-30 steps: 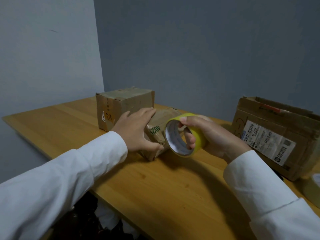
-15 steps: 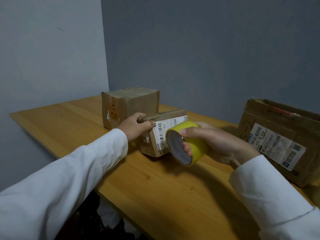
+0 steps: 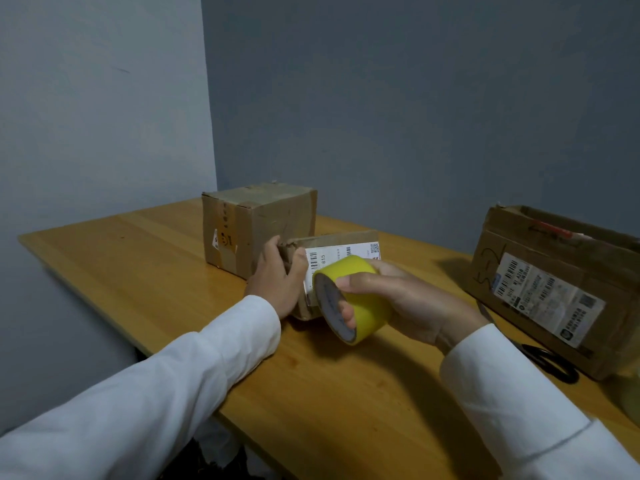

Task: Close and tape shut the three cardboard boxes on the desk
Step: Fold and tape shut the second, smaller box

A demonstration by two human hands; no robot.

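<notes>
Wooden desk (image 3: 346,393), honey-coloured, set into a corner of grey-blue walls (image 3: 415,98); both forearms in white sleeves (image 3: 156,393) reach across it.

Right hand (image 3: 408,306): curled round a roll of yellow tape (image 3: 360,299), thumb over the outer band, a fingertip hooked inside the core; the roll stands on edge, held clear of the desk.

Left hand (image 3: 277,278): just left of the roll, fingers bent over the left end of a small cardboard box (image 3: 343,247), gripping its crumpled top edge. This box sits on the desk directly behind the roll, white barcode label facing the person; whether its flaps are sealed cannot be told.

Black scissors (image 3: 550,365): handles only visible, lying right of the right wrist, against the foot of a large cardboard box (image 3: 554,289). That box sits well to the right of the right hand, printed shipping label on its near face, top flaps uneven.

Cube-shaped cardboard box (image 3: 259,226): beyond the left hand, just behind the small box, top flaps down, tape strips over its left corner.
</notes>
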